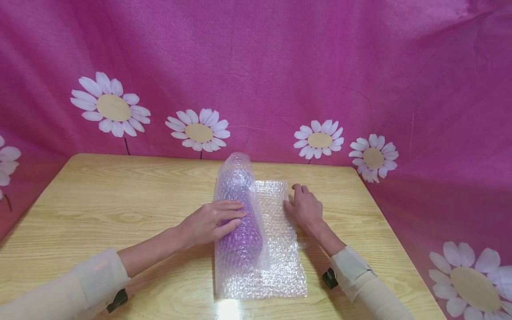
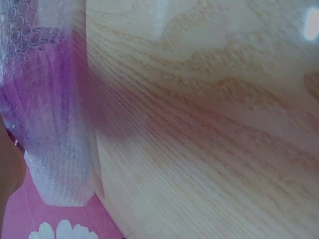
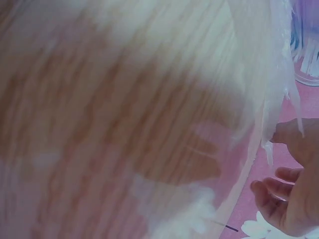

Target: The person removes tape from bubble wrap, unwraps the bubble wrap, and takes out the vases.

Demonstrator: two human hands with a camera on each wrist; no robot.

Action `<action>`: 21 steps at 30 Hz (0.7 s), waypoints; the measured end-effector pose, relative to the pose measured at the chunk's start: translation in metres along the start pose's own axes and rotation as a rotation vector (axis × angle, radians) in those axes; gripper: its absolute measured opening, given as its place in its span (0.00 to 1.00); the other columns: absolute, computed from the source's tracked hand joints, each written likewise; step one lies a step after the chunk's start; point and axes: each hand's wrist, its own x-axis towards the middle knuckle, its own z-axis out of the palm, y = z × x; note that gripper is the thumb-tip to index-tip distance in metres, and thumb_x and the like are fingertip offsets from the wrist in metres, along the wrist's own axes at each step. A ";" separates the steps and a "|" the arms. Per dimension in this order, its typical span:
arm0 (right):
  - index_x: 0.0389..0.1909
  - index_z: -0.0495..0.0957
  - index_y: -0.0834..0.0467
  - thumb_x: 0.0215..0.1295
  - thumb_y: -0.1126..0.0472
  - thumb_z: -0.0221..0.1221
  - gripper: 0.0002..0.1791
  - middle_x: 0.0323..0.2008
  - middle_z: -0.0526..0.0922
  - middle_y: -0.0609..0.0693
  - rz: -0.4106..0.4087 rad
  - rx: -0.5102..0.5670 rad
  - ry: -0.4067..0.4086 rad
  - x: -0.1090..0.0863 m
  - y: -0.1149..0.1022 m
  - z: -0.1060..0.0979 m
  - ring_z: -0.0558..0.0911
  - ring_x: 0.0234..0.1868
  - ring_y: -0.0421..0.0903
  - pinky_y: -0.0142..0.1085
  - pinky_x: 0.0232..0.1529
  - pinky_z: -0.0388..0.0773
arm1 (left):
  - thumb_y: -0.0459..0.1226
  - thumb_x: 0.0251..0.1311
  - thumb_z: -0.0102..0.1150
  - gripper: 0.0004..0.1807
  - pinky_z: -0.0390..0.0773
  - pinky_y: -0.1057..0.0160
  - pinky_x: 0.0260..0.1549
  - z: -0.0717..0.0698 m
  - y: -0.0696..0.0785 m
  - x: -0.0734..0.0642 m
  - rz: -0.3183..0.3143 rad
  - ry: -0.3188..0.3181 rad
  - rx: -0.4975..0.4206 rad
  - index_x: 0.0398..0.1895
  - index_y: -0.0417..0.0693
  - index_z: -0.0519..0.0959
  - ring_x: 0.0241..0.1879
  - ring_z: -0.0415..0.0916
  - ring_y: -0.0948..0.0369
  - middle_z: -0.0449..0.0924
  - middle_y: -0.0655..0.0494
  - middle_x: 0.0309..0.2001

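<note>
On the table lies a purple, partly see-through object (image 1: 241, 238) with one layer of bubble wrap (image 1: 236, 161) folded over it; its kind is blurred by the wrap. My left hand (image 1: 212, 221) rests on it from the left, fingers laid nearly straight across the top. In the left wrist view the purple object (image 2: 40, 89) shows pleat-like lines through the bubbles. Flat bubble wrap extends to the right of the object. At that sheet's right edge is my right hand (image 1: 307, 206), thumb at the edge and other fingers loosely bent. The right wrist view shows this hand (image 3: 294, 184) with its fingers apart.
The wood-grain table (image 1: 132, 200) spreads around the wrap, with its far edge close behind the wrapped object. A pink cloth (image 1: 260, 80) with white daisies hangs behind and at the sides. Dark wrist devices sit under both sleeves (image 1: 100, 271).
</note>
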 end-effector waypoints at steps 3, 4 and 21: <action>0.60 0.72 0.63 0.65 0.48 0.62 0.29 0.51 0.77 0.61 -0.014 0.013 0.035 0.001 0.000 -0.003 0.81 0.38 0.58 0.52 0.26 0.81 | 0.37 0.65 0.62 0.16 0.72 0.54 0.61 0.000 0.000 0.001 -0.004 -0.005 -0.002 0.54 0.44 0.85 0.61 0.75 0.53 0.81 0.48 0.58; 0.60 0.72 0.62 0.65 0.48 0.62 0.29 0.52 0.77 0.62 -0.016 0.019 0.047 0.001 0.000 -0.005 0.81 0.39 0.59 0.53 0.26 0.81 | 0.37 0.65 0.62 0.16 0.72 0.54 0.61 0.000 0.000 0.001 -0.005 -0.005 -0.003 0.54 0.44 0.85 0.61 0.75 0.53 0.81 0.48 0.58; 0.61 0.75 0.57 0.67 0.51 0.59 0.24 0.56 0.77 0.56 -0.125 0.206 0.053 -0.014 -0.048 -0.038 0.79 0.50 0.54 0.53 0.36 0.82 | 0.38 0.65 0.63 0.16 0.73 0.53 0.61 -0.001 0.001 0.000 -0.008 -0.011 0.007 0.54 0.45 0.85 0.61 0.75 0.54 0.81 0.49 0.58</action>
